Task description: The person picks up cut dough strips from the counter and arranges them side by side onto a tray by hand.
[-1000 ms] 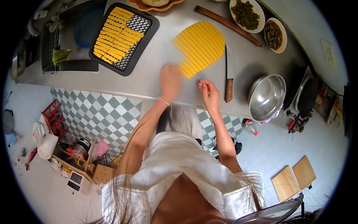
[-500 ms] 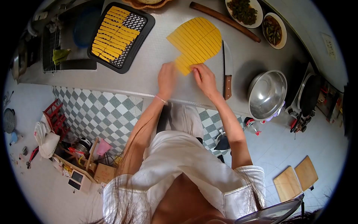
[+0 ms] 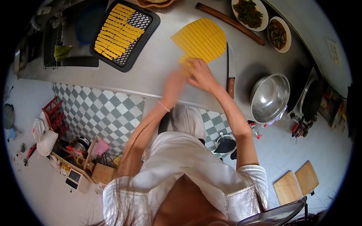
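A round yellow dough sheet [image 3: 201,37], cut into strips, lies on the steel counter [image 3: 158,56]. Over its near corner my right hand [image 3: 202,76] is bent, its fingers closed on the strips there. My left hand [image 3: 175,84] is just to the left, close to the right fingertips; motion smears its fingers, so its grip cannot be made out. A black perforated tray [image 3: 154,26] at the left holds yellow strips [image 3: 117,35] in rows. To the right of the dough lies a knife [image 3: 230,81] with a wooden handle.
A wooden rolling pin [image 3: 230,23] lies behind the dough. Two dishes of food [image 3: 247,14] [image 3: 279,34] stand at the back right. A steel bowl [image 3: 270,98] is at the right near the counter's edge. The sink [image 3: 75,60] is at the left, and a wicker basket [image 3: 156,3] behind.
My right hand has moved left and forward onto the near corner of the dough, its fingers closing there. My left hand shifted slightly right, towards the right one.
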